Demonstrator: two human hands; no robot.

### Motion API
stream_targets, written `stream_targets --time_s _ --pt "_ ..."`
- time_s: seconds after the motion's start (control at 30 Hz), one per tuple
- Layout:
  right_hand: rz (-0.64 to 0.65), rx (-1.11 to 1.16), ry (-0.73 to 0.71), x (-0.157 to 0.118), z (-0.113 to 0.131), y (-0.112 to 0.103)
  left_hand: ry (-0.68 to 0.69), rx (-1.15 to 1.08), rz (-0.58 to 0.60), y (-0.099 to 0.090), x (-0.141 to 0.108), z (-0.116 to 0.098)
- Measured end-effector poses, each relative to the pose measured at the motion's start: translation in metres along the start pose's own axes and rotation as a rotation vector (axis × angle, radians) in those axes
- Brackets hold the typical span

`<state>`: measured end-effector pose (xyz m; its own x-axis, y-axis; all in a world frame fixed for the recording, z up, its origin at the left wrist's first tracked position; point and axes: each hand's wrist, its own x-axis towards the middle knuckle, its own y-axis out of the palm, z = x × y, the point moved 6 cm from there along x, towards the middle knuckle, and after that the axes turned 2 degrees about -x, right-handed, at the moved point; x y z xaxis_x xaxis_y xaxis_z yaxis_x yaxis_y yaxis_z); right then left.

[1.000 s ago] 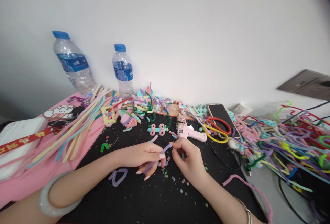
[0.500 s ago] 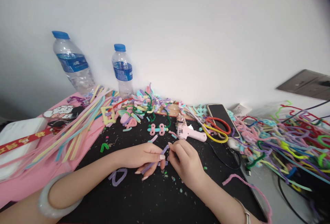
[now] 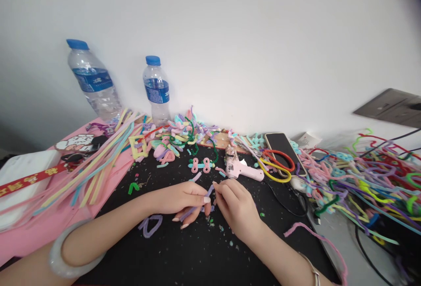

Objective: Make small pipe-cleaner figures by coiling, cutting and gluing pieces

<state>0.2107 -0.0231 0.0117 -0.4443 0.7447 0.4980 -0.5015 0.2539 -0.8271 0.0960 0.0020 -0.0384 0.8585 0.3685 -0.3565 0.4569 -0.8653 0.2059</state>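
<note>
A purple pipe cleaner (image 3: 188, 213) runs through the fingers of my left hand (image 3: 184, 198), pinched between thumb and forefinger. Its upper end rises toward my right hand (image 3: 235, 202), whose thumb and fingertips are closed on that tip. Both hands are low over the black mat, close together. Left of them, a bent purple pipe-cleaner loop (image 3: 151, 225) lies on the mat. Just beyond my hands sit a pink figure-eight pipe-cleaner piece (image 3: 205, 166) and a pale pink glue gun (image 3: 245, 171) lying on its side.
Two water bottles (image 3: 157, 88) stand against the wall. Long pastel pipe cleaners (image 3: 95, 167) cross a pink sheet at left. A phone (image 3: 284, 150) lies behind the glue gun. Tangled pipe cleaners (image 3: 371, 176) and black cables fill the right. Small scraps dot the black mat (image 3: 184, 259).
My right fingertips have shifted very slightly left along the purple pipe cleaner's upper end. My left hand keeps its hold, and the surrounding things look the same.
</note>
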Motion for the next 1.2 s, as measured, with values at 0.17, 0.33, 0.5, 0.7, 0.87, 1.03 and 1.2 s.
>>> stream_targets --time_s 0.17,0.33,0.5,0.7,0.87,1.03,1.2 --pt "-0.069 0.297 0.134 0.002 -0.017 -0.005 0.021 0.003 -0.019 -0.003 -0.002 -0.005" --pt "-0.041 0.444 0.204 0.004 -0.021 -0.006 0.028 -0.034 -0.028 -0.005 -0.003 -0.007" --pt "0.026 0.525 0.178 0.004 -0.02 -0.007 0.028 -0.044 -0.009 -0.005 -0.002 -0.005" --pt "0.044 0.613 0.148 0.002 -0.022 -0.009 0.021 -0.064 0.011 -0.005 -0.001 -0.003" --pt "0.017 0.621 0.239 0.0 -0.032 -0.006 0.033 -0.089 -0.001 -0.007 -0.002 -0.003" --pt "0.078 0.598 0.291 0.0 -0.031 0.001 -0.008 0.003 0.065 -0.001 -0.002 -0.003" --pt "0.175 0.59 0.233 -0.001 -0.02 0.011 0.011 0.06 0.129 0.005 -0.002 -0.005"
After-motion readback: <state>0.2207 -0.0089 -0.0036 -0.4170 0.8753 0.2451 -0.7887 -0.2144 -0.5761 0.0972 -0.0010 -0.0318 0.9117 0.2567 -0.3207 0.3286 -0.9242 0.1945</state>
